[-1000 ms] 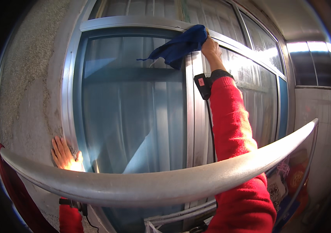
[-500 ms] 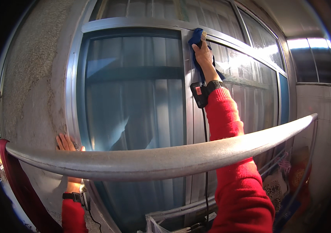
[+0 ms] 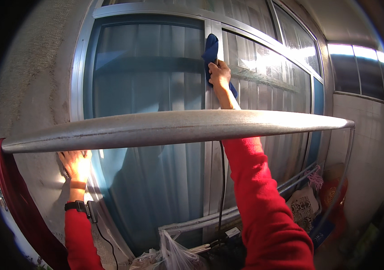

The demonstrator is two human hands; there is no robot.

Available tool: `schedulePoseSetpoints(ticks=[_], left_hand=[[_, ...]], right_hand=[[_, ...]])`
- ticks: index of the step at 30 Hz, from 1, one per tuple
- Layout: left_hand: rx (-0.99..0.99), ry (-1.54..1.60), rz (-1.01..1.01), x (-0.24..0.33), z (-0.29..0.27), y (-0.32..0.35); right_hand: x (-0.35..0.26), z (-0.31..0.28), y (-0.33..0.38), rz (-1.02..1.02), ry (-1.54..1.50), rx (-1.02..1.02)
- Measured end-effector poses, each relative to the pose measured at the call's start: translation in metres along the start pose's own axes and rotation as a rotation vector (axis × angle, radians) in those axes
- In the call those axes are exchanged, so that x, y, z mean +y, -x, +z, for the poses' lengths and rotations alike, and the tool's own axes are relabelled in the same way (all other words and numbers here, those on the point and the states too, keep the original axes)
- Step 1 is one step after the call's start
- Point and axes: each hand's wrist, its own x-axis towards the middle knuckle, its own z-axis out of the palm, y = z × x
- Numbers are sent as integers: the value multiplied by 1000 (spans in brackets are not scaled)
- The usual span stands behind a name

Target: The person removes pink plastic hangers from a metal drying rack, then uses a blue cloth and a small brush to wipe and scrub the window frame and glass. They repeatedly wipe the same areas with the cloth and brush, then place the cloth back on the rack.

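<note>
My right hand (image 3: 219,73) grips a dark blue cloth (image 3: 211,48) against the upright metal frame (image 3: 216,33) between two window panes. Part of the cloth hangs below the fingers, beside the wrist. My left hand (image 3: 77,165) rests on the rough grey wall (image 3: 43,101) just left of the window frame, in bright sun. Its fingertips are hidden behind a thick metal pole (image 3: 156,130), and it seems to hold nothing. The pole also crosses in front of my right forearm and hides the wrist.
A dark red cloth (image 3: 20,202) hangs from the pole's left end. Below the window are a metal rail (image 3: 201,222) and a clear plastic bag (image 3: 178,252). Pink hangers (image 3: 314,176) and a patterned bag (image 3: 302,207) sit at lower right. A black cable (image 3: 221,193) hangs behind the pole.
My right hand and the blue cloth have moved down the upright frame from its top corner. The view has shifted, so the pole appears higher and covers my left fingertips and right wrist.
</note>
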Motion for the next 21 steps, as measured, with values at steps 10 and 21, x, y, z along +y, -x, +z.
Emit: schedulePoseSetpoints(ticks=[10,21], left_hand=[[-58,-16,28,-6,3,0],[-151,202,162,-33,-6,-3]], right_hand=[[33,-99,240,537,-622,-464],[36,-229,454,1116,-510,-494]])
